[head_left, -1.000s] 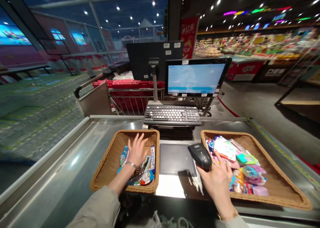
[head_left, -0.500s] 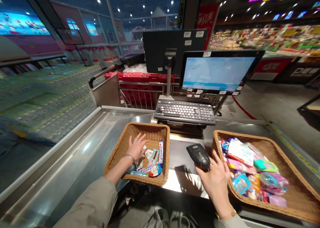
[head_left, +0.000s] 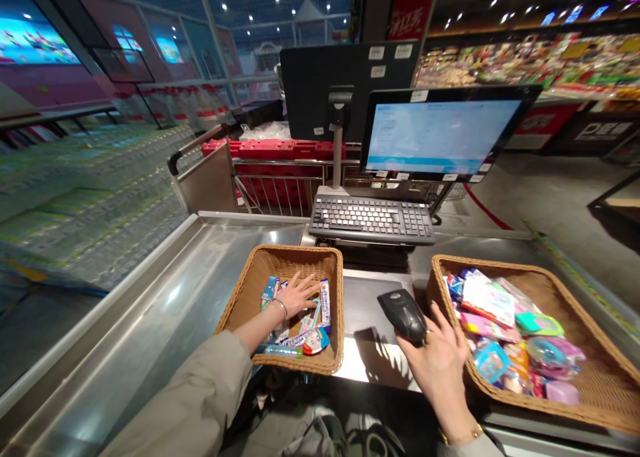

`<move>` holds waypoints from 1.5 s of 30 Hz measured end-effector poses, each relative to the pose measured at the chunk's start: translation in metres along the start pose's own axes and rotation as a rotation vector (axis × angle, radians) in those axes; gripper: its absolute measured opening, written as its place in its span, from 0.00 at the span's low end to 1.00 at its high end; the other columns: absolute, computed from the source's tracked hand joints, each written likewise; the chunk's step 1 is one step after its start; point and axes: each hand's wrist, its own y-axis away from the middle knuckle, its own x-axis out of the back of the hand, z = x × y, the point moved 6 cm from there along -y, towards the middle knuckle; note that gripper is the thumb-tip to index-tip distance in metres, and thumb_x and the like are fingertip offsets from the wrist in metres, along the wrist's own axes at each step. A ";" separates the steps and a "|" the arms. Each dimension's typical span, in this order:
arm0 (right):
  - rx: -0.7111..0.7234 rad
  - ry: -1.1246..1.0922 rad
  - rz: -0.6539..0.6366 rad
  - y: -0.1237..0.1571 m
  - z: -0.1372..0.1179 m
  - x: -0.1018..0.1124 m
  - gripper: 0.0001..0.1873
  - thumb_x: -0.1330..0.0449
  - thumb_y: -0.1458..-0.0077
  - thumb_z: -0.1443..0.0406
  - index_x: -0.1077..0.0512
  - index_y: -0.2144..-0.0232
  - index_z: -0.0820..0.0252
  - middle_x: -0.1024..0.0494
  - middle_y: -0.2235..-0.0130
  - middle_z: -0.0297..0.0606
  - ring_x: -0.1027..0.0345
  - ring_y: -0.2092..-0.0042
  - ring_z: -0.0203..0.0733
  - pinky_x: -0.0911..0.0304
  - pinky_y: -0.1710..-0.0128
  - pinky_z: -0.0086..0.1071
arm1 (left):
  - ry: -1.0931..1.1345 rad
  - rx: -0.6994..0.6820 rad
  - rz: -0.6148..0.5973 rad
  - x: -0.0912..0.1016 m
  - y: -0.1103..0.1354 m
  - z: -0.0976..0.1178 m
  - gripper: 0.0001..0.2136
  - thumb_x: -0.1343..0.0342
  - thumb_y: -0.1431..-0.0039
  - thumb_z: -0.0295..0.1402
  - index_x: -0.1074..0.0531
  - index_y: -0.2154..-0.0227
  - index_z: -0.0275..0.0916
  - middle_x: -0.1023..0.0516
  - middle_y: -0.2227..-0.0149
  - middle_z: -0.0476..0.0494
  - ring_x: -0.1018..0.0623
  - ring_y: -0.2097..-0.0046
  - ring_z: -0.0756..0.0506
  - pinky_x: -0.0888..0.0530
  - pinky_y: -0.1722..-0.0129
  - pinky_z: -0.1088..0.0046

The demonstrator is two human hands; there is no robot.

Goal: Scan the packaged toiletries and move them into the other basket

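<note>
My left hand lies with fingers spread flat over small packets inside the left wicker basket. A bracelet circles that wrist. My right hand grips a black barcode scanner, thumb and forefinger round its handle, the other fingers fanned out toward the right wicker basket. That basket holds several colourful packets and toys. A dark scan plate sits between the two baskets.
A keyboard and a lit touchscreen stand behind the baskets, with a second dark monitor further back. A steel counter runs left. A red shopping cart stands beyond. Store shelves lie at the far right.
My left hand has slid rightward across the packets in the left basket and flattened out. The right hand still holds the scanner. The view has tilted down slightly.
</note>
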 end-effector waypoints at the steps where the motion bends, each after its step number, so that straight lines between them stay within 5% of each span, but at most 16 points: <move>1: -0.012 0.003 -0.003 0.000 0.001 0.000 0.18 0.46 0.50 0.50 0.26 0.75 0.56 0.20 0.57 0.43 0.41 0.40 0.54 0.57 0.41 0.51 | -0.003 -0.030 0.006 -0.003 -0.002 0.001 0.19 0.40 0.46 0.26 0.25 0.57 0.62 0.40 0.34 0.55 0.49 0.31 0.37 0.51 0.38 0.37; 7: -0.014 0.063 0.045 0.003 0.008 0.002 0.18 0.46 0.51 0.50 0.25 0.74 0.55 0.19 0.58 0.43 0.38 0.42 0.55 0.53 0.43 0.51 | 0.028 -0.126 0.033 -0.021 -0.010 -0.006 0.21 0.39 0.45 0.28 0.28 0.54 0.64 0.41 0.34 0.54 0.49 0.31 0.39 0.50 0.38 0.37; 13: -0.001 0.093 0.063 0.005 0.010 0.000 0.18 0.45 0.51 0.50 0.25 0.74 0.56 0.19 0.60 0.42 0.38 0.42 0.54 0.52 0.43 0.51 | 0.097 -0.131 -0.072 -0.042 -0.015 -0.012 0.21 0.38 0.47 0.27 0.27 0.55 0.64 0.44 0.33 0.57 0.53 0.30 0.40 0.56 0.36 0.40; 19: -0.047 0.079 0.039 0.008 0.008 -0.003 0.18 0.46 0.50 0.50 0.25 0.74 0.56 0.19 0.59 0.42 0.38 0.42 0.54 0.55 0.41 0.52 | 0.084 -0.175 -0.100 -0.043 -0.016 -0.018 0.25 0.31 0.56 0.32 0.28 0.53 0.60 0.44 0.32 0.52 0.55 0.30 0.38 0.56 0.36 0.39; 30: -0.079 0.079 -0.007 0.014 0.010 -0.004 0.20 0.48 0.49 0.49 0.26 0.73 0.55 0.20 0.57 0.42 0.40 0.40 0.53 0.56 0.40 0.52 | 0.095 -0.201 -0.113 -0.044 -0.012 -0.028 0.17 0.35 0.50 0.31 0.26 0.57 0.56 0.44 0.32 0.53 0.53 0.30 0.40 0.55 0.36 0.41; 34: -0.062 0.074 0.011 0.015 0.010 -0.004 0.18 0.47 0.48 0.50 0.26 0.74 0.55 0.20 0.57 0.42 0.40 0.41 0.53 0.56 0.40 0.53 | 0.100 -0.189 -0.074 -0.036 -0.012 -0.031 0.11 0.40 0.44 0.30 0.25 0.61 0.55 0.34 0.37 0.56 0.46 0.31 0.45 0.55 0.34 0.46; 38: -0.061 0.043 0.041 0.014 0.006 -0.004 0.19 0.47 0.48 0.50 0.26 0.75 0.56 0.20 0.58 0.44 0.40 0.41 0.54 0.56 0.41 0.54 | 0.067 -0.140 -0.051 -0.019 -0.007 -0.040 0.09 0.45 0.40 0.28 0.25 0.63 0.53 0.20 0.56 0.54 0.34 0.38 0.50 0.58 0.33 0.51; 45: -0.064 -0.010 0.044 0.004 -0.005 -0.007 0.19 0.47 0.50 0.48 0.27 0.77 0.55 0.20 0.58 0.44 0.39 0.42 0.54 0.57 0.41 0.53 | -0.006 -0.063 -0.009 0.016 0.015 -0.053 0.10 0.49 0.39 0.26 0.25 0.64 0.49 0.21 0.64 0.51 0.27 0.48 0.49 0.63 0.33 0.51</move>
